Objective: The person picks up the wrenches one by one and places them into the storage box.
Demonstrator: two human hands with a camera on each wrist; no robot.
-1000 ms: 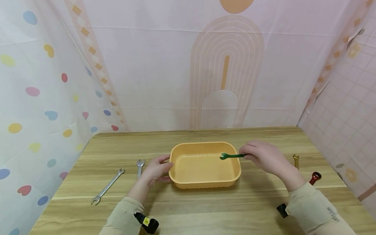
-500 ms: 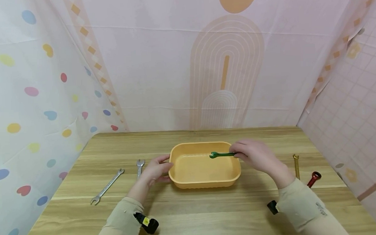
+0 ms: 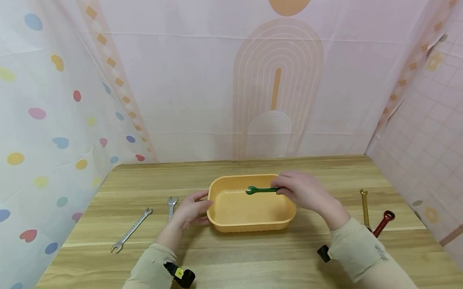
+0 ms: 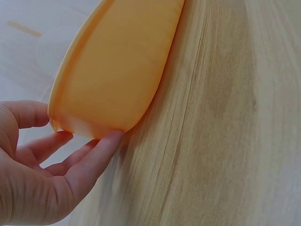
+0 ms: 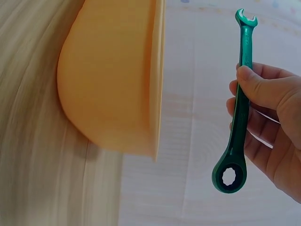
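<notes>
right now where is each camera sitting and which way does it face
Head: worn on the head, looking forward and down at the table; both sleeves, left hand and right hand show.
Left wrist: at the left wrist, facing the orange tray; palm and fingers touching it show.
Right wrist: at the right wrist, facing the green wrench pinched in that hand; thumb and fingers show.
Shared: both wrist views catch the tray's outer wall.

Two silver wrenches (image 3: 131,230) (image 3: 172,205) lie on the wooden worktop (image 3: 235,255) at the left, the longer one slanted, the shorter nearly straight. At the right lie a gold wrench (image 3: 365,208) and, just beside it, a red-handled tool (image 3: 383,222). Patterned cloth backdrops, spotted on the left (image 3: 35,126) and pink behind (image 3: 198,77), enclose the worktop.
</notes>
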